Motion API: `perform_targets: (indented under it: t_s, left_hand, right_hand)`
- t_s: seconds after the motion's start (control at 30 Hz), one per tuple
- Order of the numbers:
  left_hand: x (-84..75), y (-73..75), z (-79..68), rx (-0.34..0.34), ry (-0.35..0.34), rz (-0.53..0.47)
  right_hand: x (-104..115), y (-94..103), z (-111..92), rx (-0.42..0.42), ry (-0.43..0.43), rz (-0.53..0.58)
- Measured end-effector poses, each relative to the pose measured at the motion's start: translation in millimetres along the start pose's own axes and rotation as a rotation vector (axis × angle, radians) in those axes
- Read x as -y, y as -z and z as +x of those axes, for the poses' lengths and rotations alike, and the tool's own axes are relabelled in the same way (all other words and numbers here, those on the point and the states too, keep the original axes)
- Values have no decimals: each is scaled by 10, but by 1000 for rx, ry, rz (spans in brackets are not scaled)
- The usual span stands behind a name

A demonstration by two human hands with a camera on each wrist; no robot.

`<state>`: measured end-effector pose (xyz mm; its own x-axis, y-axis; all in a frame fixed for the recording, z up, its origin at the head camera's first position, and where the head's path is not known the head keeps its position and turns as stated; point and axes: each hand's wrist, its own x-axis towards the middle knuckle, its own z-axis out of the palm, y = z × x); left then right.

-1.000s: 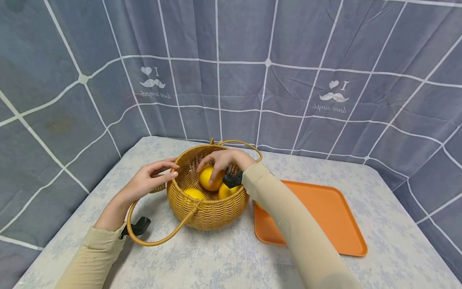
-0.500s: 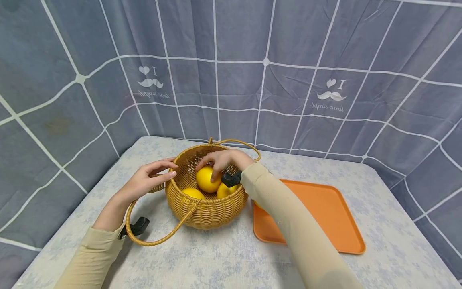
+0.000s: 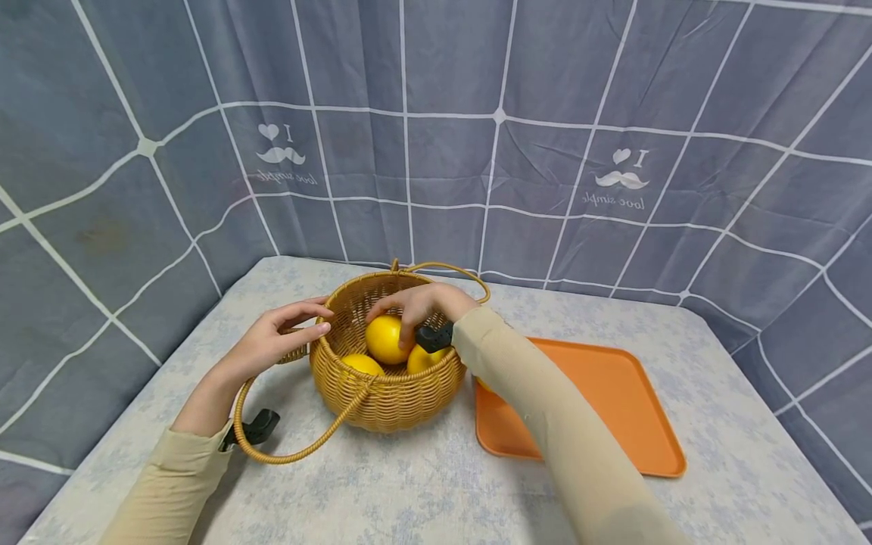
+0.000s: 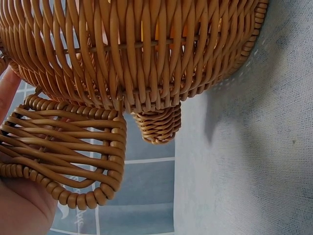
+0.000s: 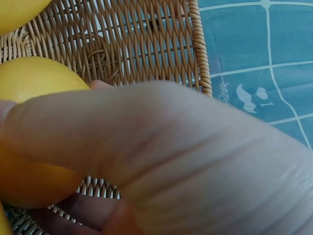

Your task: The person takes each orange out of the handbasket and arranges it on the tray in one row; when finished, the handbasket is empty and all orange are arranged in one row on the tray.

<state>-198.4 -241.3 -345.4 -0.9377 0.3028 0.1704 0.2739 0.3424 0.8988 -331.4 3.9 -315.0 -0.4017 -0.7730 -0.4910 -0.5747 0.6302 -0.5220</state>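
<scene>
In the head view, a round wicker basket (image 3: 388, 401) stands on the table. My left hand (image 3: 269, 341) holds its left rim, with thumb and fingers over the edge. The left wrist view shows the basket's woven side tab (image 4: 63, 147) in front of the palm. Inside the basket, my right hand (image 3: 417, 306) grips a round yellow fruit (image 3: 384, 341), thumb on the near side. In the right wrist view the thumb lies across this fruit (image 5: 39, 73), hiding part of it. Two more yellow fruits, one at front left (image 3: 362, 365) and another at right (image 3: 424, 360), lie beside it.
An orange tray (image 3: 613, 401) lies right of the basket, with a bit of another yellow fruit (image 3: 484, 384) showing past my right sleeve. A looped handle (image 3: 293, 457) hangs over the table in front; a second handle (image 3: 450, 265) leans back. Grey checked curtains surround the table.
The gripped fruit has shifted slightly left inside the basket, and more of it shows past my right thumb. My left hand keeps its place on the rim.
</scene>
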Motion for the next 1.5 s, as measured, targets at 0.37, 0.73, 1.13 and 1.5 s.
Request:
perform_targets:
  t_s: [0.37,0.73,1.13,1.5]
  left_hand:
    - [-8,1,-2,-7,-10,-10]
    - [3,1,1,-2,-11,-11]
    - [-7,-11,5,-3,-9,-12]
    - [4,-13,1,-2,-24,-1]
  right_hand:
    - [7,0,23,17,57,41]
    - [27,-16,-2,13,7,16]
    - [16,-32,10,9,73,28]
    - [17,-33,6,31,17,76]
